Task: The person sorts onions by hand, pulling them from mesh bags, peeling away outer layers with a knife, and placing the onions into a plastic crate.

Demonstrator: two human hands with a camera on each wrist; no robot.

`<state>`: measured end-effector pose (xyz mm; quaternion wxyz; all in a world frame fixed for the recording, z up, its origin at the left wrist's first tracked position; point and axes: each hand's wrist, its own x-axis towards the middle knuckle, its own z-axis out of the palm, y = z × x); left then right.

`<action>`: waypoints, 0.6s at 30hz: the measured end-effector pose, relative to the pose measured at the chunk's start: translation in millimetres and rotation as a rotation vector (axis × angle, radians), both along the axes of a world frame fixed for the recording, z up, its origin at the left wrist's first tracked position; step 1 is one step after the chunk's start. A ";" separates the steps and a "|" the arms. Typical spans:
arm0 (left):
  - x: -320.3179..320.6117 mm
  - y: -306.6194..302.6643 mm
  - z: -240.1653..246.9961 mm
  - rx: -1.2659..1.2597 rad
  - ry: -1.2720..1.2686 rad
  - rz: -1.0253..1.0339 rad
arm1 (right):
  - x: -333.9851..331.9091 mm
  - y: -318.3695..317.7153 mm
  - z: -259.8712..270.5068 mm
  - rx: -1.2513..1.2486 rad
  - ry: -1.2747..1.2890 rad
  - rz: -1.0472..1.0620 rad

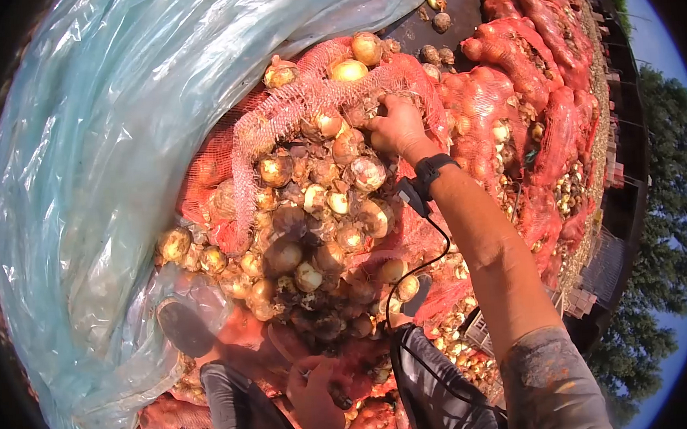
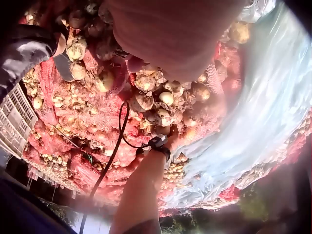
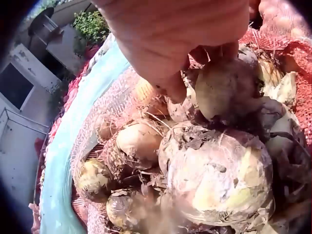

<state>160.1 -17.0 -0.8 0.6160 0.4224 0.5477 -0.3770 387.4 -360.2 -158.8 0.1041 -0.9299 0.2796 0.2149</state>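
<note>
At the mouth of a red mesh sack (image 1: 246,146), my right hand (image 1: 400,128) reaches down into a heap of onions. In the right wrist view its fingers (image 3: 170,80) curl round an onion (image 3: 217,92), just above a large onion (image 3: 219,175) with flaking skin. The heap of onions (image 1: 368,174) spills from the sack toward my feet, with dry skins and dirt among it. Low between my knees is my left hand (image 1: 315,397), its fingers bent near a small dark brownish thing; I cannot tell whether it holds this. In the left wrist view that hand (image 2: 170,34) is blurred.
A large bluish plastic sheet (image 1: 89,175) covers the left side. More filled red mesh sacks (image 1: 523,62) lie to the right. A black cable (image 1: 433,260) runs from my right wrist down past my leg. A pale plastic crate (image 2: 17,119) stands at the edge.
</note>
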 end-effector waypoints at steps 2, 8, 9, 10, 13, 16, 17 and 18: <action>-7.2 4.8 -4.1 -0.002 0.019 0.031 | 25.5 -3.5 -24.7 0.171 -0.003 -0.268; -11.0 2.1 -8.5 -0.030 0.053 0.063 | 23.3 -16.2 -24.6 0.520 0.035 -0.500; -7.6 -0.3 -7.0 -0.058 0.095 0.074 | 10.8 -24.6 -34.9 0.427 0.050 -0.426; -2.4 -3.6 -3.8 -0.064 0.090 0.079 | 5.7 -19.2 -26.3 0.336 0.064 -0.354; 9.7 -10.0 -0.4 -0.049 0.099 0.064 | -12.5 20.4 -0.3 0.260 0.036 -0.135; 5.9 -14.0 -4.3 -0.056 0.000 -0.044 | -32.1 45.8 -2.0 0.343 -0.035 -0.198; 10.4 -16.4 -3.1 -0.060 0.016 -0.062 | -40.4 49.7 4.8 0.374 0.011 -0.185; 13.7 -20.4 -1.4 -0.065 0.031 -0.077 | -48.7 53.1 15.5 0.405 0.058 -0.169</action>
